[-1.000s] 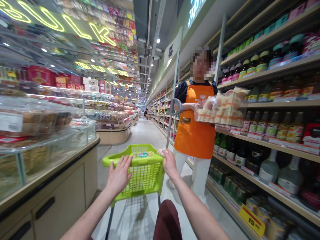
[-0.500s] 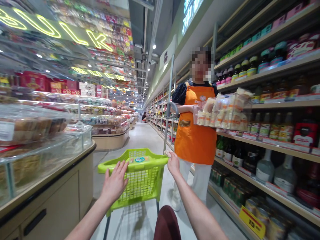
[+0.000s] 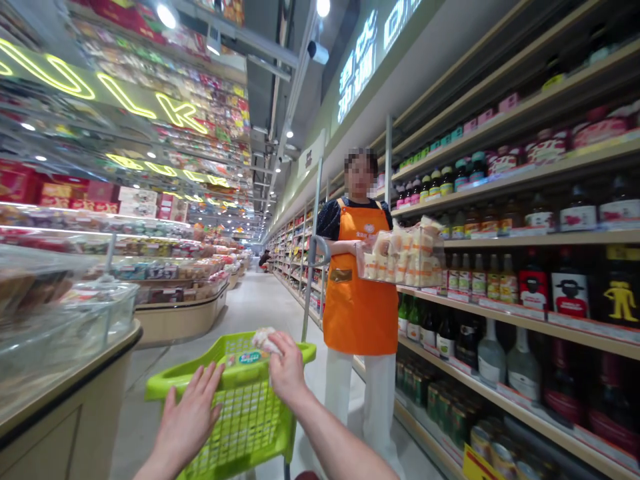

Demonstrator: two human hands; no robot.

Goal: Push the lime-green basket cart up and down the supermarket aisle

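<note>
A lime-green shopping cart (image 3: 250, 413) stands right in front of me, with a colourful label on its near handle panel. My left hand (image 3: 193, 413) lies on the left part of the cart's rim, fingers stretched out and loosely spread. In the fingers of my right hand (image 3: 287, 370) is a crumpled whitish cloth (image 3: 266, 339), raised at the right part of the same rim. The fingers are closed round it, so part of the cloth is hidden.
At the right a person in an orange apron (image 3: 360, 313) holds a clear box of packaged food (image 3: 400, 257), beside shelves of bottles (image 3: 493, 347). Glass-edged food counters (image 3: 115, 333) line the left. A metal pole (image 3: 311, 267) rises beyond the cart.
My right hand has moved left and inward along the rim with the cloth, which now shows more. The view has shifted right and up; my left hand stays on the rim.
</note>
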